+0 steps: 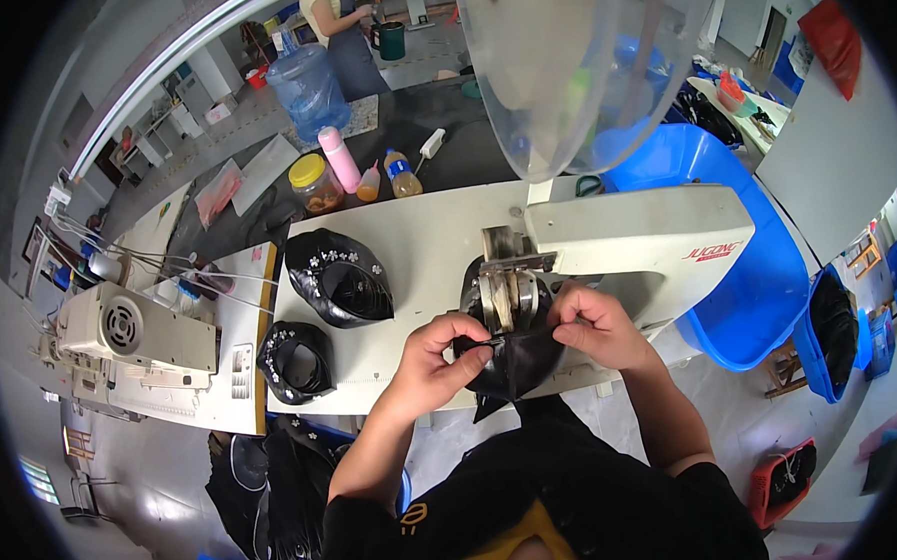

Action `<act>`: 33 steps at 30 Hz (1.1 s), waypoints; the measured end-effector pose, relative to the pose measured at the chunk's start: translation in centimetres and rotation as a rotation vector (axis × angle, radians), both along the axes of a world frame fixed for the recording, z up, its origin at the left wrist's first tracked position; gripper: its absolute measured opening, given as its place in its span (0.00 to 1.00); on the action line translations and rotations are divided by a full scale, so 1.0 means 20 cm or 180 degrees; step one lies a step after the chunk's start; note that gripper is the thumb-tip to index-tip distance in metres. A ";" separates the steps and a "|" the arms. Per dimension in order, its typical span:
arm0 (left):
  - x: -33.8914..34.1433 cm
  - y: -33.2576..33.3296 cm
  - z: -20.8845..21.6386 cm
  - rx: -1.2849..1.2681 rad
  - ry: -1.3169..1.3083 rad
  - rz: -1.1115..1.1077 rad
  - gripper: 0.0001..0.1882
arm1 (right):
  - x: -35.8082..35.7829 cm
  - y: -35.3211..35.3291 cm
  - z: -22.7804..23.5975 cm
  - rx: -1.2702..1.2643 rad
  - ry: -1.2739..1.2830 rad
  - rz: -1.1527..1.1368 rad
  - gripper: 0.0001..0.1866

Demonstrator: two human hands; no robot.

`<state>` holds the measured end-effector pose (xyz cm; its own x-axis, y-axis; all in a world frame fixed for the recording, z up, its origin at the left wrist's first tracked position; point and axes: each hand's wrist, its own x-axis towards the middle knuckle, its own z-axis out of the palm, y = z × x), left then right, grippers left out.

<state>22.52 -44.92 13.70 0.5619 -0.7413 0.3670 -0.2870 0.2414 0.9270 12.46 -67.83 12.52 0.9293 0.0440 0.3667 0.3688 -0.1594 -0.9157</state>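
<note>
A glossy black leather-like piece (pixel 520 365) lies at the head of a white industrial sewing machine (pixel 631 222), partly hidden behind the metal parts there. My left hand (pixel 432 366) pinches the piece's near edge between thumb and fingers. On the other side of the machine head, my right hand (pixel 601 325) pinches the same edge, so it stretches between both hands. To the left on the machine table (pixel 436 220) lie a larger black ring-shaped piece (pixel 314 288) with white flower decoration and a smaller similar one (pixel 274 360).
A second machine (pixel 140 323) stands at left. Behind the table are a yellow-lidded jar (pixel 316 191), a pink bottle (pixel 339 160) and a water jug (pixel 305 91). A large blue tub (pixel 758 266) sits right; black pieces (pixel 263 498) hang low left. A person (pixel 343 44) stands far back.
</note>
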 end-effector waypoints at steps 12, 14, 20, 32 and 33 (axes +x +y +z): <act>0.00 -0.09 0.06 -0.0558 0.0679 0.0319 0.09 | 0.07 0.00 0.03 0.0832 0.0557 0.0227 0.13; 0.01 -0.13 0.08 -0.0668 0.0631 0.0427 0.10 | 0.09 0.03 -0.03 0.1344 0.0466 0.0108 0.13; 0.11 -0.19 0.10 -0.0927 0.1074 0.0432 0.11 | 0.15 0.10 0.00 0.2833 0.0614 -0.0045 0.13; 0.14 -0.20 0.10 -0.1036 0.1545 0.0272 0.12 | 0.18 0.11 -0.01 0.3317 0.0531 -0.0089 0.17; 0.15 -0.20 0.10 -0.1049 0.1568 0.0260 0.12 | 0.19 0.11 -0.01 0.3376 0.0573 -0.0009 0.17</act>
<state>25.49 -48.87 15.63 0.7747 -0.5798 0.2522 0.1279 0.5343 0.8356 16.27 -65.62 12.28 0.9730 -0.2184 0.0742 0.2157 0.7477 -0.6280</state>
